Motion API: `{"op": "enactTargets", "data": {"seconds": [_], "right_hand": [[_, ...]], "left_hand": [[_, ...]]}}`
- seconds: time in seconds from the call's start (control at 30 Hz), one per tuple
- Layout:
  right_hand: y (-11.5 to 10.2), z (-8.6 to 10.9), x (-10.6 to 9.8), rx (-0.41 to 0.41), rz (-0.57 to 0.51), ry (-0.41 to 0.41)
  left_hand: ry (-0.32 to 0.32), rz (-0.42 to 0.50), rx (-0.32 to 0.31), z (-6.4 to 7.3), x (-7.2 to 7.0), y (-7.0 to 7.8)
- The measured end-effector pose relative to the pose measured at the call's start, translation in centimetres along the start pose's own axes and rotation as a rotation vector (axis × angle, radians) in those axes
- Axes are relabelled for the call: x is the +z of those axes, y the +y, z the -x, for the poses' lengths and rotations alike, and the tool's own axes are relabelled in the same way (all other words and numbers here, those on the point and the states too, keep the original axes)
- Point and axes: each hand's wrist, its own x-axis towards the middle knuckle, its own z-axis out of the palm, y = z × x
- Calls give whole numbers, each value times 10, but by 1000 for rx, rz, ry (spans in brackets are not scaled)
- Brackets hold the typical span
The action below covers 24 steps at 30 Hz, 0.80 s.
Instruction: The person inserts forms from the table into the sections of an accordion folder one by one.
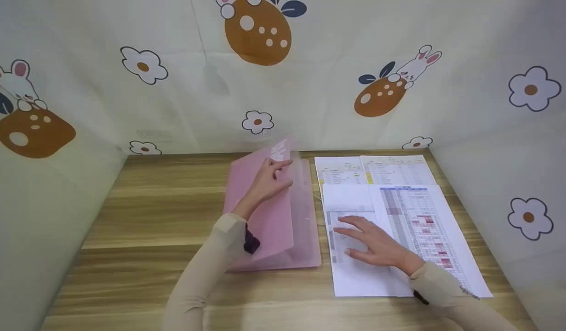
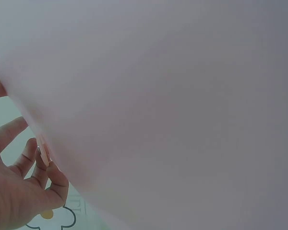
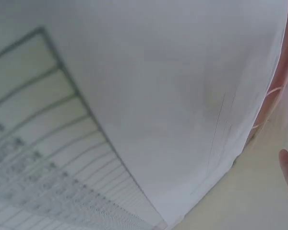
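A pink folder (image 1: pixel 306 239) is seen near the middle of the desk (image 1: pixel 149 230), just left of the printed sheets (image 1: pixel 414 230). Its long axis is laid from the person's side toward the wall, with only a slight slant. The hinged side of its cover (image 1: pixel 271 225) is set to the left; the free edge is turned toward the sheets, and white lettering (image 1: pixel 278 151) is carried at the far end. That free edge is held up by the left hand (image 1: pixel 266 180), by which it appears to be pinched. The right hand (image 1: pixel 372 243) is spread above the sheets, fingers slightly bent; whether the paper is touched cannot be told. The step in hand is judged to be the handling of the cover. For the next move, a steady grip on the edge seems called for, so that the flexible cover is swung without being creased.
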Motion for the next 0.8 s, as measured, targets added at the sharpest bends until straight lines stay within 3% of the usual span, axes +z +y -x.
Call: {"op": "enactTargets", "data": {"seconds": [0.43,0.8], "right_hand": [[17,19,-23,245,-66,69],[29,34,-38,533,-265,167]], "left_hand": [[-15,10,-31,0,0,0],[-5,13,-24,0,0,-1]]}}
